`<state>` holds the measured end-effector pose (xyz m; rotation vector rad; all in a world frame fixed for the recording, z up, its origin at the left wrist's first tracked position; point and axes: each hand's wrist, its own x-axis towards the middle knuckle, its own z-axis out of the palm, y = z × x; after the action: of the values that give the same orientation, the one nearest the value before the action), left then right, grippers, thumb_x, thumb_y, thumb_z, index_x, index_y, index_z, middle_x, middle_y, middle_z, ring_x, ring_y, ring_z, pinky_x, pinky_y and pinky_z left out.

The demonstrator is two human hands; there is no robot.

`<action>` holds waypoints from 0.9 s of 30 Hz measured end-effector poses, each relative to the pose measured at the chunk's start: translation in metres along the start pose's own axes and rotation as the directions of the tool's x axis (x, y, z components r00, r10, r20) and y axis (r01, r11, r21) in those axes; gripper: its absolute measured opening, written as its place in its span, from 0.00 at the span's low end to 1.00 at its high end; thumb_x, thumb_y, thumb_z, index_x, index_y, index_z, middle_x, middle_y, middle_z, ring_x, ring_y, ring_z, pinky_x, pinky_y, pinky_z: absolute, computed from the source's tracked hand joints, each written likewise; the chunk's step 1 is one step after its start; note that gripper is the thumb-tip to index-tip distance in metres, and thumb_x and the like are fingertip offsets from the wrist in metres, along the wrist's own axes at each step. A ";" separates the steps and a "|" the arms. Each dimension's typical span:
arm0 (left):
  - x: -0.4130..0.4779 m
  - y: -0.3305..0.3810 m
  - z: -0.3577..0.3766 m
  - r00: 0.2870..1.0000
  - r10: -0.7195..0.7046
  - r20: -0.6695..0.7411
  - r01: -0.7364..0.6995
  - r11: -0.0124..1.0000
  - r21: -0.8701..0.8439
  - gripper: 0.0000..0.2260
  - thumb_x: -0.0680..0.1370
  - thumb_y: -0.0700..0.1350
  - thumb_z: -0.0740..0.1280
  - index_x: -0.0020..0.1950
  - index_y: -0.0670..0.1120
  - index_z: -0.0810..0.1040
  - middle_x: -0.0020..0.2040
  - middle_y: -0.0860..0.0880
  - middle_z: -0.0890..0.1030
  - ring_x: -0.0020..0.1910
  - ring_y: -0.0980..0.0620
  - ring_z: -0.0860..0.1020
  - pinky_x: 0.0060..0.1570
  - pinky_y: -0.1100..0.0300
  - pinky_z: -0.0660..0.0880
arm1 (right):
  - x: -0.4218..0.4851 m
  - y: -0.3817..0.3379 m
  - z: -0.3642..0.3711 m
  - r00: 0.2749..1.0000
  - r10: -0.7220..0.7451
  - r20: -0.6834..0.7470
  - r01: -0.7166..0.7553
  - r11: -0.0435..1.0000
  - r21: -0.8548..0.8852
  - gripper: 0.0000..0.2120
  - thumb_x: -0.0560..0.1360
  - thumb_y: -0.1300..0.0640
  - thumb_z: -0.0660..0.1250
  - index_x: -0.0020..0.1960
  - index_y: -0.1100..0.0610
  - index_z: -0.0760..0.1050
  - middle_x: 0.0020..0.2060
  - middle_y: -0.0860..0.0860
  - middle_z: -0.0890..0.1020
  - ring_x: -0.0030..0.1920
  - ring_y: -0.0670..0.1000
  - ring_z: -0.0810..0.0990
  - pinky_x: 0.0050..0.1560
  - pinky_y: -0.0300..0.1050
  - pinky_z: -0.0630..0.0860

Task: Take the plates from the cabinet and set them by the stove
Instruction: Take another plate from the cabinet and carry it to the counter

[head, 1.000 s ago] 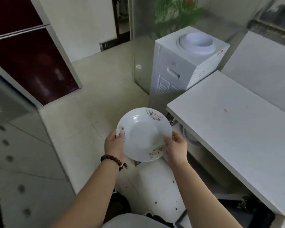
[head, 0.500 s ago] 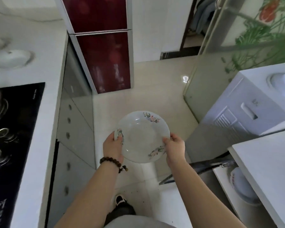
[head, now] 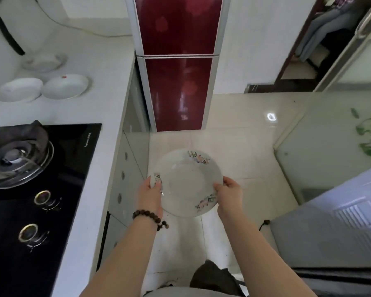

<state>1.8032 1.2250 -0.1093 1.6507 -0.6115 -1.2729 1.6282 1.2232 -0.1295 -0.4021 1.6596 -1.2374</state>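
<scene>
**Currently: a flowered plate held in both hands beside the stove counter**

Seen from a head-worn camera looking down, a white plate [head: 185,182] with small flower sprays on its rim is held in mid-air over the pale tiled floor [head: 240,146], near the centre of the view. The left hand [head: 150,195] is closed around the rim at the plate's 9 o'clock, thumb laid on the upper face. The right hand [head: 229,192] is closed around the rim at about 4 o'clock, thumb likewise on top. A dark beaded bracelet [head: 148,215] is worn on the left wrist. The plate is tipped slightly so that its hollow faces the camera.

At 9 o'clock from the plate, a white counter [head: 99,99] is seen running along the left side. A black glass stove [head: 51,189] is set into it, with two round knobs and a burner covered by a glass lid [head: 17,161]. Beyond the stove, at about 11 o'clock, two white plates [head: 43,87] are resting on the counter, their rims touching or overlapping; a further pale dish behind them is blurred. The held plate is apart from the counter, just beside its front edge.

At 12 o'clock a dark red refrigerator [head: 176,61] is standing against the wall. At 3 to 4 o'clock a white appliance [head: 341,221] with a vent grille is partly visible, and behind it a glass door [head: 330,136] printed with green leaves.
</scene>
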 end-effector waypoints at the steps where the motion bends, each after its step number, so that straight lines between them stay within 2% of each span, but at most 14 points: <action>1: 0.009 0.003 0.003 1.000 -0.010 -0.006 0.010 1.000 0.007 0.08 0.82 0.41 0.60 0.51 0.46 0.79 0.41 0.48 0.81 0.37 0.54 0.78 0.27 0.67 0.75 | 0.008 -0.004 0.006 1.000 0.002 -0.003 -0.002 1.000 -0.021 0.13 0.68 0.72 0.60 0.36 0.59 0.80 0.35 0.64 0.78 0.38 0.55 0.75 0.40 0.50 0.72; 2: 0.018 0.005 0.006 1.000 -0.019 -0.011 0.019 1.000 0.008 0.08 0.82 0.40 0.60 0.50 0.45 0.79 0.42 0.47 0.82 0.37 0.53 0.78 0.29 0.65 0.76 | 0.017 -0.008 0.013 1.000 -0.003 -0.013 0.003 0.999 -0.045 0.12 0.67 0.72 0.60 0.35 0.61 0.79 0.35 0.65 0.77 0.37 0.54 0.74 0.40 0.49 0.72; 4: 0.040 0.012 0.014 0.999 -0.028 -0.026 0.028 0.999 0.014 0.08 0.82 0.39 0.61 0.50 0.44 0.80 0.42 0.45 0.82 0.36 0.51 0.78 0.30 0.64 0.76 | 0.038 -0.016 0.026 0.999 -0.028 -0.016 0.026 0.995 -0.094 0.10 0.66 0.71 0.60 0.35 0.61 0.78 0.33 0.59 0.77 0.36 0.53 0.73 0.38 0.48 0.70; 7: 0.077 0.026 0.033 0.998 -0.020 -0.058 0.020 1.000 0.005 0.08 0.82 0.40 0.61 0.49 0.44 0.80 0.40 0.46 0.81 0.36 0.51 0.77 0.28 0.66 0.75 | 0.076 -0.031 0.050 0.999 -0.044 0.024 0.046 0.993 -0.106 0.09 0.66 0.71 0.60 0.41 0.68 0.77 0.33 0.55 0.76 0.35 0.53 0.72 0.38 0.47 0.68; 10: 0.115 0.049 0.057 0.997 0.016 -0.078 -0.016 1.000 -0.002 0.11 0.82 0.41 0.60 0.43 0.48 0.77 0.39 0.48 0.79 0.37 0.50 0.76 0.28 0.66 0.75 | 0.121 -0.054 0.074 0.995 -0.049 0.081 0.056 0.994 -0.089 0.11 0.66 0.71 0.60 0.38 0.64 0.80 0.30 0.53 0.76 0.32 0.54 0.73 0.33 0.43 0.70; 12: 0.140 0.066 0.074 0.993 0.050 -0.108 -0.048 0.999 0.020 0.13 0.82 0.41 0.60 0.40 0.51 0.77 0.37 0.50 0.80 0.36 0.51 0.77 0.26 0.68 0.74 | 0.151 -0.073 0.092 0.992 -0.059 0.112 0.069 0.993 -0.094 0.10 0.65 0.71 0.59 0.36 0.64 0.79 0.30 0.54 0.75 0.33 0.54 0.71 0.34 0.43 0.68; 13: 0.152 0.074 0.082 0.990 0.060 -0.126 -0.057 0.998 0.028 0.13 0.82 0.41 0.61 0.39 0.51 0.77 0.37 0.50 0.81 0.35 0.52 0.77 0.26 0.68 0.74 | 0.164 -0.083 0.100 0.990 -0.065 0.122 0.077 0.992 -0.098 0.10 0.65 0.71 0.59 0.35 0.63 0.79 0.31 0.55 0.75 0.34 0.54 0.72 0.35 0.45 0.68; 16: 0.186 0.098 0.108 0.986 0.047 -0.159 -0.047 0.999 0.003 0.12 0.82 0.42 0.61 0.40 0.51 0.78 0.39 0.48 0.82 0.38 0.49 0.78 0.35 0.61 0.78 | 0.205 -0.113 0.122 0.986 -0.071 0.151 0.087 0.990 -0.106 0.14 0.65 0.71 0.60 0.34 0.57 0.79 0.34 0.55 0.78 0.36 0.54 0.74 0.39 0.47 0.72; 20: 0.223 0.120 0.135 0.974 0.055 -0.222 -0.071 0.995 -0.065 0.12 0.81 0.39 0.62 0.41 0.51 0.79 0.38 0.50 0.81 0.35 0.54 0.77 0.25 0.69 0.74 | 0.249 -0.144 0.147 0.980 -0.062 0.189 0.085 0.989 -0.119 0.17 0.66 0.71 0.60 0.35 0.53 0.81 0.34 0.54 0.82 0.37 0.55 0.78 0.40 0.47 0.75; 23: 0.248 0.133 0.141 0.966 0.041 -0.257 -0.063 0.995 -0.078 0.13 0.80 0.38 0.62 0.39 0.51 0.79 0.36 0.50 0.80 0.36 0.52 0.77 0.29 0.65 0.75 | 0.271 -0.155 0.169 0.974 -0.053 0.221 0.087 0.985 -0.147 0.15 0.66 0.72 0.60 0.37 0.57 0.82 0.37 0.62 0.82 0.39 0.57 0.78 0.41 0.49 0.75; 27: 0.283 0.144 0.138 0.948 -0.014 -0.319 -0.020 0.994 -0.105 0.11 0.80 0.38 0.62 0.42 0.48 0.80 0.36 0.48 0.80 0.35 0.50 0.75 0.33 0.60 0.74 | 0.295 -0.166 0.206 0.959 -0.042 0.282 0.096 0.979 -0.181 0.17 0.67 0.72 0.61 0.33 0.53 0.82 0.36 0.57 0.82 0.40 0.57 0.78 0.43 0.51 0.76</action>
<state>1.7918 0.8788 -0.1172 1.7172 -0.3414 -0.9873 1.6215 0.8271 -0.1346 -0.7261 1.5367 -1.0198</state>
